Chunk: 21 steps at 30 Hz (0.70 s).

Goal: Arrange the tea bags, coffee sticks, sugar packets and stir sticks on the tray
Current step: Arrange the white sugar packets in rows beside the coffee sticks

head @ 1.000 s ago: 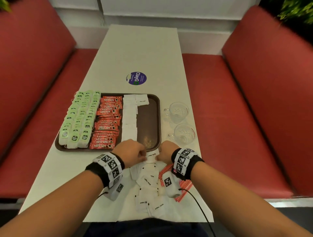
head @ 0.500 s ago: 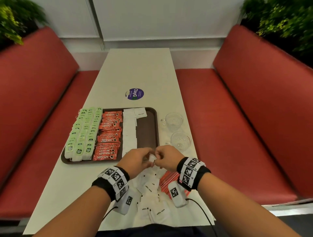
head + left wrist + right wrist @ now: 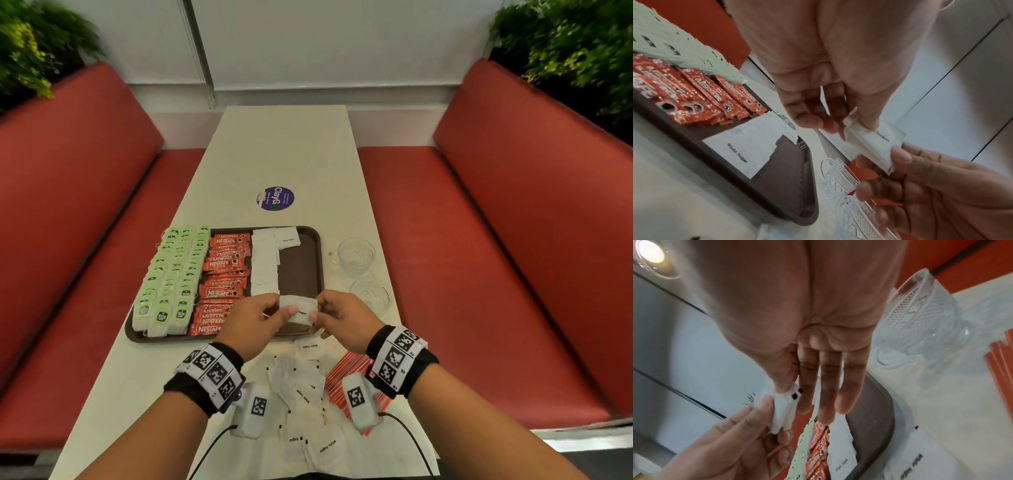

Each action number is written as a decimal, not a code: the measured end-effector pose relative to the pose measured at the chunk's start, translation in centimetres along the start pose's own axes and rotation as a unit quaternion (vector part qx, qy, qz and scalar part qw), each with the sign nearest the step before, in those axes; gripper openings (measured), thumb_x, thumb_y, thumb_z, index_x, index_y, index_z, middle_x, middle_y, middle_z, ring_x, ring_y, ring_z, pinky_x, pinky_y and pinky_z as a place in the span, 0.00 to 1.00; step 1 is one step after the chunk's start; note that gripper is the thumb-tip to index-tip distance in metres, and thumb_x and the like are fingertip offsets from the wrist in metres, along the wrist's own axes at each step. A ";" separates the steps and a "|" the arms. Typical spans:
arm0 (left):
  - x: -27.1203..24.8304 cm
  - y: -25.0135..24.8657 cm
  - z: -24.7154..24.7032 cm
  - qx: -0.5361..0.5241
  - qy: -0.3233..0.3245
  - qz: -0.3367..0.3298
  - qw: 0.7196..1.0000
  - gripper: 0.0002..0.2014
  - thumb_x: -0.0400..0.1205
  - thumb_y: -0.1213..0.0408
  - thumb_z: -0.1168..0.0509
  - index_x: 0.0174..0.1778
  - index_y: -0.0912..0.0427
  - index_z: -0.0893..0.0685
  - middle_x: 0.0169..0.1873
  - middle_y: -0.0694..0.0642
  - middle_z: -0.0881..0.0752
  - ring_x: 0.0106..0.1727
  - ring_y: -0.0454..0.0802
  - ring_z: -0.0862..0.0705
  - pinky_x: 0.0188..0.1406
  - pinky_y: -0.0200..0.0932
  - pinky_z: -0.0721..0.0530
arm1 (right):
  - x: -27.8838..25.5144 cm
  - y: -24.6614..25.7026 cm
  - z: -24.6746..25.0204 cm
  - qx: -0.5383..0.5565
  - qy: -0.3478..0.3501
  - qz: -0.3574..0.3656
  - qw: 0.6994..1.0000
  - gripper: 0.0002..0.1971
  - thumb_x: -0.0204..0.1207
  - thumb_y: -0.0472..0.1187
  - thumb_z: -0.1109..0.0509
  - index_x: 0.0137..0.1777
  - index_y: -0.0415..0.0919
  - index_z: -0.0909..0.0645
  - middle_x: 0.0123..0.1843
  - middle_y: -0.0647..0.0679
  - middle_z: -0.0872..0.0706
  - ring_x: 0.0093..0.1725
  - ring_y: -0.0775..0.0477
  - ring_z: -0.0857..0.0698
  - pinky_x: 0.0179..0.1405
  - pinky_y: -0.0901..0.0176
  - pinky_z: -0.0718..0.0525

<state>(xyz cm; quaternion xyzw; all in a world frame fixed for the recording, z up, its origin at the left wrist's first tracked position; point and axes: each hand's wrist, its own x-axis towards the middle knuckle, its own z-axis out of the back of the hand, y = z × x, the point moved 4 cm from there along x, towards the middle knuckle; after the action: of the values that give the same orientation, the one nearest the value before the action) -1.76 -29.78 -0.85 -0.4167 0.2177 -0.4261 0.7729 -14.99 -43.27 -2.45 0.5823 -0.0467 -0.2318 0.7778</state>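
Observation:
A small stack of white sugar packets (image 3: 298,310) (image 3: 873,142) (image 3: 784,410) is held above the near edge of the brown tray (image 3: 308,270). My left hand (image 3: 255,317) pinches its left end and my right hand (image 3: 337,317) pinches its right end. On the tray lie rows of green tea bags (image 3: 171,277), red coffee sticks (image 3: 222,277) and a column of white sugar packets (image 3: 264,263). More loose sugar packets (image 3: 308,411) and red-striped stir sticks (image 3: 346,377) lie on the table near me, partly hidden by my wrists.
Two clear glass cups (image 3: 354,255) (image 3: 371,294) stand right of the tray. A round purple sticker (image 3: 275,198) is on the white table (image 3: 284,147) beyond it. Red benches (image 3: 462,240) flank the table on both sides.
Both hands lifted from the loose pile on the table with sugar packets and now hold them between them over the tray's near edge. The head view tilted up.

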 end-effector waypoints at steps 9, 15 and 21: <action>0.5 -0.3 0.5 0.017 0.005 -0.021 1.000 0.16 0.79 0.60 0.25 0.58 0.39 0.19 0.30 0.48 0.14 0.29 0.42 0.19 0.30 0.33 0.22 | 0.9 1.3 -0.1 0.167 0.027 0.022 0.985 0.04 0.84 0.31 0.32 0.50 0.33 0.25 0.45 0.31 0.12 0.43 0.38 0.08 0.45 0.48 0.08; 1.4 -0.8 1.4 0.023 -0.014 -0.025 0.999 0.04 0.84 0.57 0.30 0.48 0.42 0.19 0.30 0.50 0.12 0.31 0.47 0.15 0.34 0.50 0.16 | 1.9 1.6 0.6 0.190 0.024 0.018 0.981 0.04 0.82 0.31 0.30 0.48 0.33 0.23 0.42 0.36 0.11 0.39 0.41 0.08 0.45 0.48 0.09; 2.9 -1.1 2.5 0.069 -0.040 -0.057 0.995 0.05 0.82 0.64 0.28 0.44 0.49 0.17 0.37 0.33 0.20 0.34 0.37 0.23 0.33 0.28 0.31 | 3.1 1.9 1.5 0.198 0.001 0.022 0.980 0.05 0.81 0.33 0.29 0.46 0.35 0.23 0.42 0.35 0.11 0.42 0.35 0.09 0.44 0.49 0.09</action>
<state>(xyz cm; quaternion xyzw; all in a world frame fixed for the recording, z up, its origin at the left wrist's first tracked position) 1.03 -31.43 1.48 -0.3909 0.1331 -0.4664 0.7823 -12.18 -45.44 -0.84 0.7238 -0.1036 -0.1996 0.6523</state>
